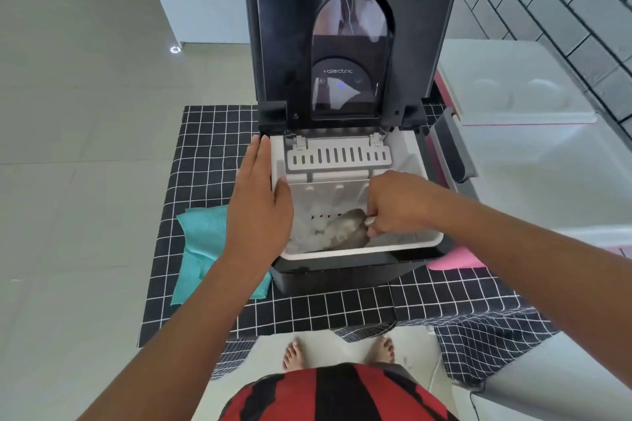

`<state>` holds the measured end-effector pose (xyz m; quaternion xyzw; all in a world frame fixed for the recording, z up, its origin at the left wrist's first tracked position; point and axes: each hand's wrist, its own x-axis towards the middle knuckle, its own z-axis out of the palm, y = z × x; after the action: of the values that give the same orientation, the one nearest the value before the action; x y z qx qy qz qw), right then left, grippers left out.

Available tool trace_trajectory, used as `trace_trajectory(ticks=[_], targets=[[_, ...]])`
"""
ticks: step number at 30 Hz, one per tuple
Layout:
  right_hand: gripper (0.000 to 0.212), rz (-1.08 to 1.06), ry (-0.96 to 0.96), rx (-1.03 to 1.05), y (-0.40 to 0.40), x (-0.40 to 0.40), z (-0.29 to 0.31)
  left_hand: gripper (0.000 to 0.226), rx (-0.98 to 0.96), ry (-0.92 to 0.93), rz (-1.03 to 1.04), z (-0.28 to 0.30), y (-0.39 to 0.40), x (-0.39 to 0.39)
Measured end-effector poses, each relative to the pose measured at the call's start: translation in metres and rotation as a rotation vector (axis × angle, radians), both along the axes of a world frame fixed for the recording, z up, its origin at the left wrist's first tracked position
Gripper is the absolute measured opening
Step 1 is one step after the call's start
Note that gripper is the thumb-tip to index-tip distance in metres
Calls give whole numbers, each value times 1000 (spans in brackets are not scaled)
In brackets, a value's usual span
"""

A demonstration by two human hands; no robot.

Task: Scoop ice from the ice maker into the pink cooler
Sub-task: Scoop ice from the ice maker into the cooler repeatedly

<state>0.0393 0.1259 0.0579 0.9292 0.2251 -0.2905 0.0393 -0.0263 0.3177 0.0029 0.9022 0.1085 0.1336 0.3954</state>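
Teal cloth (201, 249): lies crumpled on the black-and-white checked mat (212, 147), just left of the ice maker, partly under the left forearm.

Left hand (258, 202): flat, fingers straight and together, resting on the left rim of the ice maker, thumb over the inner edge; holds nothing.

Ice maker (342, 270): black body, centre of mat, lid (352, 27) raised upright at the far side. White inner basket holds ice (314, 232) heaped at near left.

Scoop (349, 229): clear, bowl down among the ice, loaded with pieces.

Right hand (393, 205): inside the basket at right, fingers curled round the scoop's handle.

Pink cooler (513, 106): right of the ice maker, just beside it, white lid with pink edging, grey handle toward the maker. Whether the lid is shut cannot be told.
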Motion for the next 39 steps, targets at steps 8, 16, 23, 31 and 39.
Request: trace_trajectory(ticks=[8,16,23,31,39], targets=[[31,-274,121,177,5,-14,-26,59,19,3,2,0,0,1],[32,-235,-50,161,10,-4,-23,60,25,16,1,-3,1,1],[30,-192,-143,179,10,-11,-28,59,33,4,10,-1,1,1],[17,-226,-169,203,8,-15,-33,59,48,10,7,-1,0,2],[27,-203,-190,210,15,-14,-35,59,51,12,1,0,0,2]])
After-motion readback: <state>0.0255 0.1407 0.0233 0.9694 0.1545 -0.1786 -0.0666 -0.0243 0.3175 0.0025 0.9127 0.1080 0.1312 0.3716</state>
